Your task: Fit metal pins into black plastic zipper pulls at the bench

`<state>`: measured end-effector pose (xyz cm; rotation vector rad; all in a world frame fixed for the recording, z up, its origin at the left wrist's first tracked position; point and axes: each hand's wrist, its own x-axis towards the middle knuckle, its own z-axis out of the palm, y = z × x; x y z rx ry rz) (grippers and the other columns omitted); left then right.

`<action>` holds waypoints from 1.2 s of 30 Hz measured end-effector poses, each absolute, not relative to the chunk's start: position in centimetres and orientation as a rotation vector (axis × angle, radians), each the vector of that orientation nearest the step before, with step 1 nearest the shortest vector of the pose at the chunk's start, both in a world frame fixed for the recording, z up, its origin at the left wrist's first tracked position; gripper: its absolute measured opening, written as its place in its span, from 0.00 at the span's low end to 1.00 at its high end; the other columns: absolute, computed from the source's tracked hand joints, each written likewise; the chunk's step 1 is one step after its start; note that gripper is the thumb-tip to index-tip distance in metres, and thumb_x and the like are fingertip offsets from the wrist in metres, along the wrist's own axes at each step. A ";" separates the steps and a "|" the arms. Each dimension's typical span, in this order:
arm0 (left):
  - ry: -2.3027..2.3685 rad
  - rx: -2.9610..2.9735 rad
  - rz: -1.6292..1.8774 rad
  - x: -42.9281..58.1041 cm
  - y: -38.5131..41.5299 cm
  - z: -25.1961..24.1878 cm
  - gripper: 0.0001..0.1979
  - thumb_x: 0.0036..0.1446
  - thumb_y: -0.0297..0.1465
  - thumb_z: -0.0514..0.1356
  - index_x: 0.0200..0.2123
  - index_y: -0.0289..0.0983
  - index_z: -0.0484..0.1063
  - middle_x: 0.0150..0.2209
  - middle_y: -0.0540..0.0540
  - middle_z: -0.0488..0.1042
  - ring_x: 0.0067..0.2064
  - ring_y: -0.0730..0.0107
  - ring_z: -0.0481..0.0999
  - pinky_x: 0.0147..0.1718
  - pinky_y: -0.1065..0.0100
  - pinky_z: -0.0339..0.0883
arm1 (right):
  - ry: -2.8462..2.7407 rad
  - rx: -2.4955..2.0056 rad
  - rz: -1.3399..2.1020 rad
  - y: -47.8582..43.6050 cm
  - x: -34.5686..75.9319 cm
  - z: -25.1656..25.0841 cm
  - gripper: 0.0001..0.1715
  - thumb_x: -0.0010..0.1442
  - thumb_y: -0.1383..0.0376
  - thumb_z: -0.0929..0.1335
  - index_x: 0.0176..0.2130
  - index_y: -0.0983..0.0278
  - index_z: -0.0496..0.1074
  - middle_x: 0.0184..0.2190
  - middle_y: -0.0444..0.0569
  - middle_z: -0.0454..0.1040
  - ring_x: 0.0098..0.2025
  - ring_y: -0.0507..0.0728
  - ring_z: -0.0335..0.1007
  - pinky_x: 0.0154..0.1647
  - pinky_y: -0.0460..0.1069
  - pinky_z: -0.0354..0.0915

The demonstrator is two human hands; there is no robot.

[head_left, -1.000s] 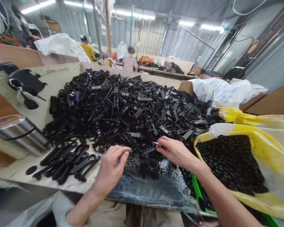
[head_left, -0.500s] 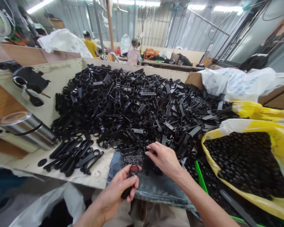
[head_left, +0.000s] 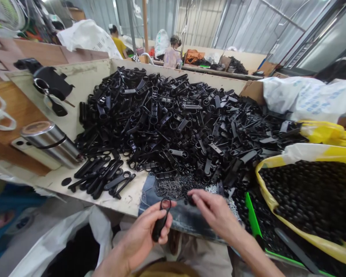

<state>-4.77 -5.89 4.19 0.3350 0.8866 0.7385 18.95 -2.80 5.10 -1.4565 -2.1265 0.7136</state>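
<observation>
My left hand [head_left: 154, 223] is closed round a black plastic handle [head_left: 160, 225] with a ring at its upper end, held over the front edge of the table. To its right, the fingers of my right hand [head_left: 210, 206] are pinched together low over a blue cloth [head_left: 181, 213]. Something small and dark shows at those fingertips; I cannot make out what it is. Just beyond lie a patch of tiny grey metal pieces [head_left: 170, 187] and some shinier screw-like pieces [head_left: 233, 207]. A great heap of black plastic parts [head_left: 161, 115] rises behind both hands.
Several long black handles [head_left: 103, 177] lie at left beside a steel flask [head_left: 53, 142]. At right stand a yellow bag of black round pieces [head_left: 305, 192] and a green tray [head_left: 253, 215]. An open white sack [head_left: 66, 238] is below left. Two people sit farther back.
My right hand has drawn back from the heap toward me, uncovering more of the tiny metal pieces. The left hand still grips the handle, now more upright. The view has tilted down.
</observation>
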 end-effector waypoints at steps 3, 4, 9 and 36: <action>0.902 0.300 0.725 -4.6 -6.4 4.0 0.25 0.51 0.40 0.72 0.50 0.36 0.75 0.29 0.53 0.70 0.25 0.79 0.63 0.24 0.73 0.51 | -2.233 -1.328 0.696 -5.9 18.3 3.1 0.20 0.76 0.62 0.57 0.50 0.60 0.76 0.44 0.52 0.80 0.40 0.57 0.80 0.42 0.49 0.74; 0.907 0.297 0.723 -4.5 -6.6 3.9 0.25 0.51 0.40 0.72 0.49 0.36 0.75 0.29 0.53 0.70 0.25 0.79 0.63 0.24 0.73 0.50 | -2.238 -1.346 0.634 -6.5 18.2 2.4 0.20 0.76 0.62 0.57 0.50 0.60 0.76 0.44 0.52 0.78 0.38 0.56 0.80 0.40 0.49 0.75; 0.927 0.361 0.710 -4.6 -7.4 3.9 0.26 0.52 0.41 0.72 0.50 0.37 0.73 0.30 0.52 0.71 0.26 0.79 0.63 0.26 0.73 0.52 | -2.161 -1.432 0.368 -6.7 18.4 1.0 0.20 0.77 0.62 0.57 0.54 0.60 0.75 0.41 0.52 0.77 0.33 0.54 0.79 0.33 0.46 0.74; 1.144 0.769 0.543 -4.3 -9.1 3.8 0.27 0.56 0.39 0.68 0.58 0.41 0.73 0.32 0.48 0.73 0.30 0.66 0.67 0.28 0.68 0.57 | -2.059 -1.028 0.647 -7.3 15.5 3.8 0.11 0.72 0.70 0.65 0.47 0.61 0.77 0.35 0.49 0.76 0.32 0.54 0.76 0.32 0.45 0.72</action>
